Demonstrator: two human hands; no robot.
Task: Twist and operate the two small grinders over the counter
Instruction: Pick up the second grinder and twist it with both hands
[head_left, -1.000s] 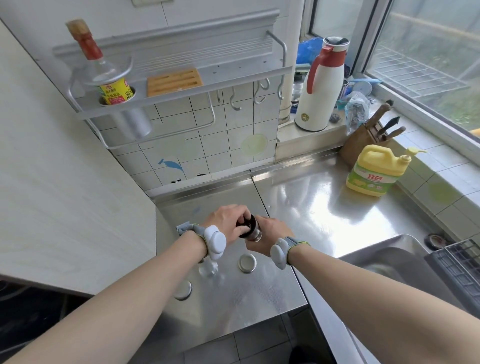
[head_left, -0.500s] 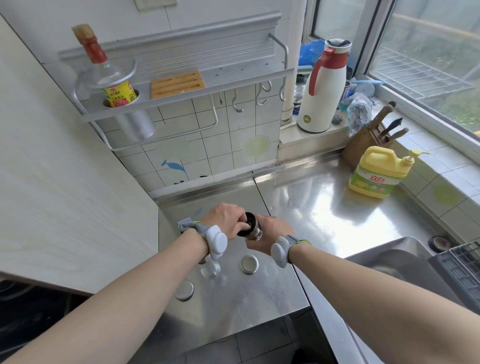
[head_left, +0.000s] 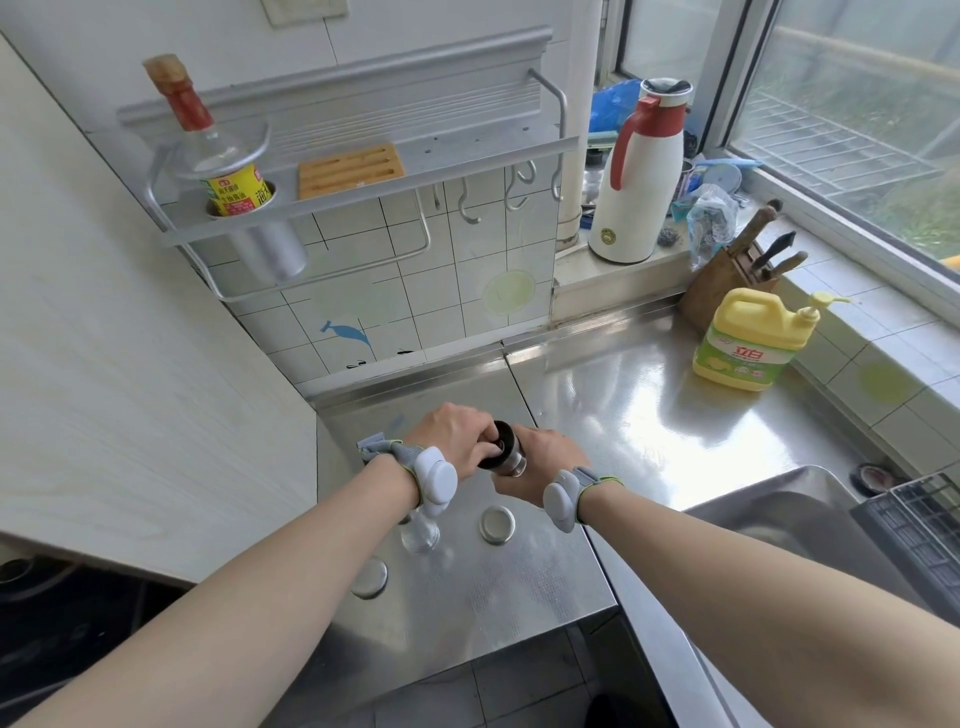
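Observation:
A small grinder (head_left: 505, 451) with a black top and a steel body is held tilted above the steel counter (head_left: 519, 571). My left hand (head_left: 454, 441) grips its black top from the left. My right hand (head_left: 537, 467) wraps the steel body from the right. A second small grinder (head_left: 420, 535), clear-bodied, stands on the counter just below my left wrist, partly hidden by the wrist device. Two round metal lids (head_left: 498, 525) (head_left: 370, 577) lie flat on the counter near it.
A yellow dish-soap bottle (head_left: 748, 343) and a knife block (head_left: 727, 280) stand at the back right. A white thermos (head_left: 639, 171) sits on the sill. The sink (head_left: 779, 514) lies to the right. A wall rack (head_left: 363, 171) with a bottle hangs above.
Both hands stay on the black-topped grinder, with only a slight shift of the fingers on its top. The camera has drifted a little, so the scene sits lower in view.

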